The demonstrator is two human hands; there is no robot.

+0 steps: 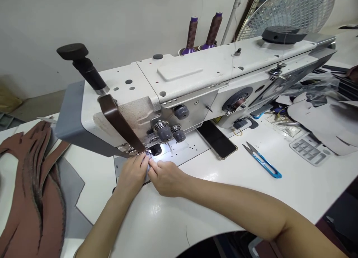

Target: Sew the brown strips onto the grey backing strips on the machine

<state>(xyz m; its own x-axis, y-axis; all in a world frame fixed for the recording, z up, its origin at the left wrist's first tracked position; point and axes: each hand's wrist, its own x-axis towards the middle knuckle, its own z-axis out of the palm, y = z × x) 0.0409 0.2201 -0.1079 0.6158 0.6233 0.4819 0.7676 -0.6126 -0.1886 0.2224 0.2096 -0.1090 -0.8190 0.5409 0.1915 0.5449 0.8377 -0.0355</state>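
Note:
A white sewing machine stretches across the table, its lamp lighting the needle area. Close under its head, my left hand lies with bent fingers pressed together near the presser foot. My right hand is closed beside it, thumb and forefinger pinched, the two hands' fingertips almost touching. Whatever is between the fingers is too small and too covered to make out. A brown lever slants down from the head to just above my left fingertips. The metal bed plate shows to the right of the hands.
A phone lies on the bed's right part, with blue thread snips farther right. Brown cut pieces are heaped at left. Pale sheets and scraps lie at right. Thread cones and a fan stand behind.

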